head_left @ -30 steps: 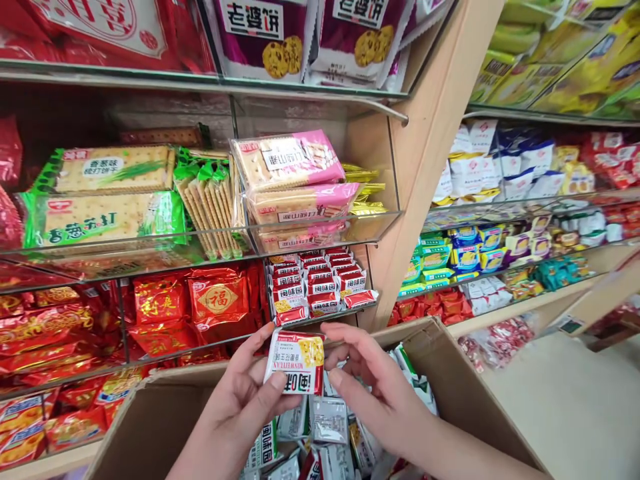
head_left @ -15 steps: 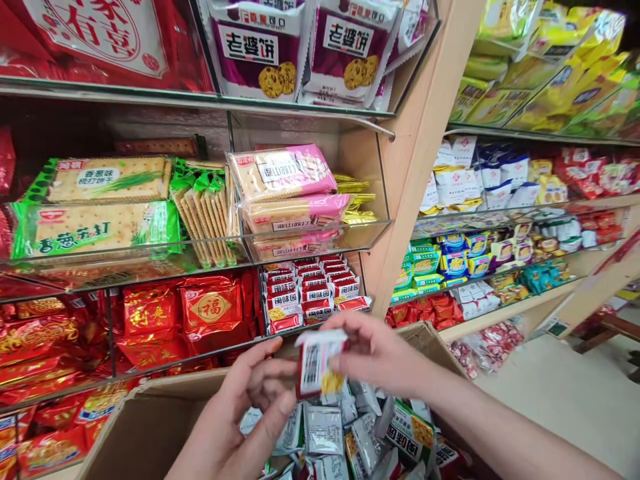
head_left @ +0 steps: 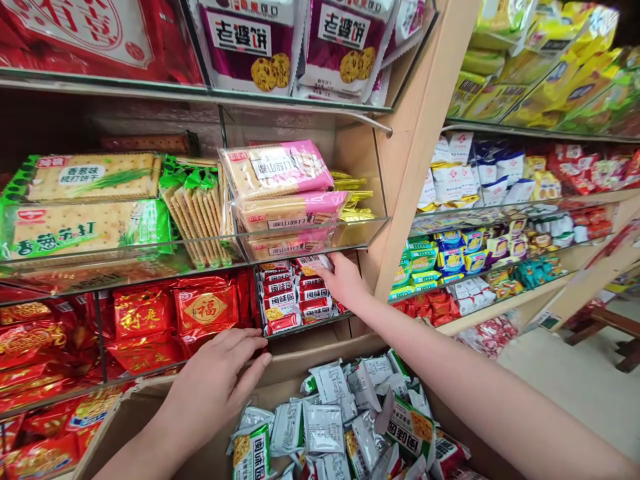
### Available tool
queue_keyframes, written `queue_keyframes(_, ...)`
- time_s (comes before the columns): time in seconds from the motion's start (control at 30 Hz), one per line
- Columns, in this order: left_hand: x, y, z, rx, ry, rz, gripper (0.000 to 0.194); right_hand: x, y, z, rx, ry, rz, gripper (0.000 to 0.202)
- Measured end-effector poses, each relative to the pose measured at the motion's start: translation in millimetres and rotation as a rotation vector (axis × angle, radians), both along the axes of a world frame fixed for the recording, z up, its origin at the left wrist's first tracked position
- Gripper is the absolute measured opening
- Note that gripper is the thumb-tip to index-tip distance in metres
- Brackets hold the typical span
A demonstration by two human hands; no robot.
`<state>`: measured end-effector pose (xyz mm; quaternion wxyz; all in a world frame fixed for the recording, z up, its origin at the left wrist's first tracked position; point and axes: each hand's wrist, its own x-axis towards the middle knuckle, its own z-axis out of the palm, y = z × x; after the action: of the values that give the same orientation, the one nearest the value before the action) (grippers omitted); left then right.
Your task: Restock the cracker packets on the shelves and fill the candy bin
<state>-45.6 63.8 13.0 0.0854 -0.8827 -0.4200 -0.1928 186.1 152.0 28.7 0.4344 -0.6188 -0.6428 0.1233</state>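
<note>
My right hand (head_left: 347,283) reaches into the lower shelf compartment, fingers closed on a small red-and-white biscuit packet (head_left: 311,265), just above the stacked packets of the same look. Rows of those red-and-white packets (head_left: 280,300) fill the compartment under my fingers. My left hand (head_left: 220,377) holds nothing; its fingers are stretched out, with the tips at the shelf's front edge beside the red packets (head_left: 207,310). Below both hands, an open cardboard box (head_left: 145,407) contains many loose packets (head_left: 325,427), silver-backed with green or red fronts.
A glass-fronted shelf (head_left: 300,250) with pink-ended cracker packs (head_left: 280,170) hangs right above my right hand. A wooden upright (head_left: 415,147) stands to its right. Beyond it, more shelves carry yellow bags (head_left: 550,73) and small packets. A wooden stool (head_left: 610,327) is at far right.
My right hand has moved up and forward from above the box into the shelf compartment, carrying the biscuit packet. My left hand has moved left and down, apart from the packet.
</note>
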Motion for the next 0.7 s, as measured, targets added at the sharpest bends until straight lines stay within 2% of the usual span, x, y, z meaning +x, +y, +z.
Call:
queue_keyframes(0.17,4,-4,-4.0,-0.037,0.091,-0.009,0.027,-7,26,4.3,-0.03,-0.006,-0.064,0.027)
queue_keyframes(0.3,7,-3,-2.6,-0.074,0.134,0.031,0.032,-13,42,8.0,-0.114,-0.184,-0.15,0.031)
queue_keyframes(0.5,11,3,-6.2,-0.058,0.192,0.084,0.038,-26,54,9.1,-0.154,-0.404,-0.191,0.033)
queue_keyframes(0.6,10,5,-8.7,-0.061,0.206,0.086,0.039,-23,53,11.3,-0.19,-0.461,-0.113,0.035)
queue_keyframes(0.7,7,3,-7.5,-0.049,0.119,0.05,0.036,-8,47,12.4,-0.177,-0.502,-0.028,0.036)
